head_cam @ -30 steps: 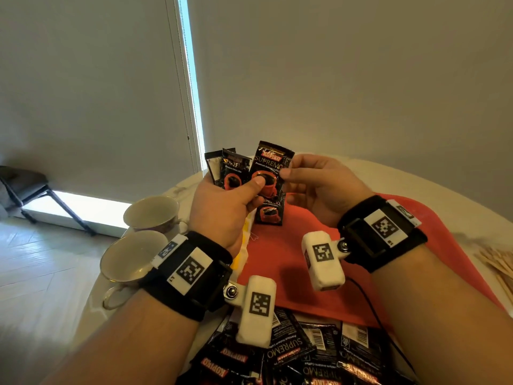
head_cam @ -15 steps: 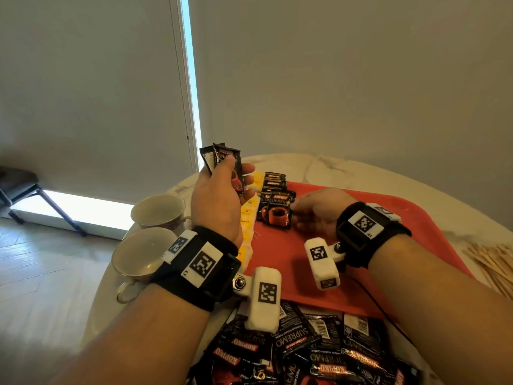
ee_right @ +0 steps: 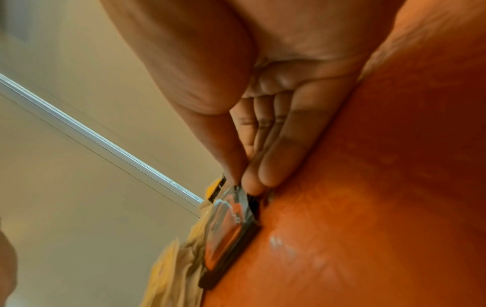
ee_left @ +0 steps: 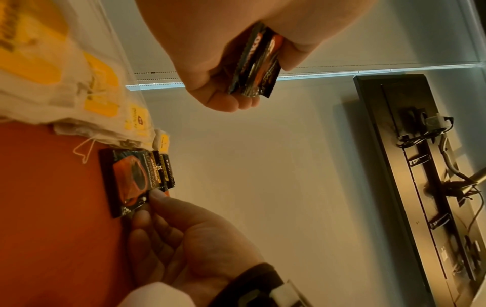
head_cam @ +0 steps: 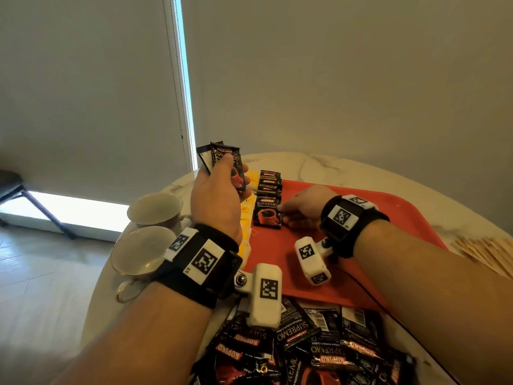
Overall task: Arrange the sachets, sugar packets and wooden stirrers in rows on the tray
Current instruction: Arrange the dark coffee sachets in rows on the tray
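Observation:
My left hand (head_cam: 216, 195) is raised over the tray's left edge and grips a few black coffee sachets (head_cam: 226, 165) upright; the left wrist view shows these held sachets (ee_left: 257, 62) between thumb and fingers. My right hand (head_cam: 295, 209) lies low on the red tray (head_cam: 388, 218). Its thumb and fingertips pinch the right edge of the front sachet (head_cam: 268, 212), which lies flat at the near end of an overlapping row of sachets (head_cam: 270, 183). The right wrist view shows that pinch on the sachet (ee_right: 228, 224). Yellow tea bags (head_cam: 247, 218) line the tray's left edge.
A loose pile of coffee sachets (head_cam: 305, 345) lies on the table in front of the tray. Wooden stirrers (head_cam: 483, 254) lie to the right of the tray. Two cups (head_cam: 155, 209) (head_cam: 141, 254) stand to the left, near the table edge.
My right hand took one sachet from the fan in my left hand, carried it down and laid it at the near end of the row. The left hand kept the others raised.

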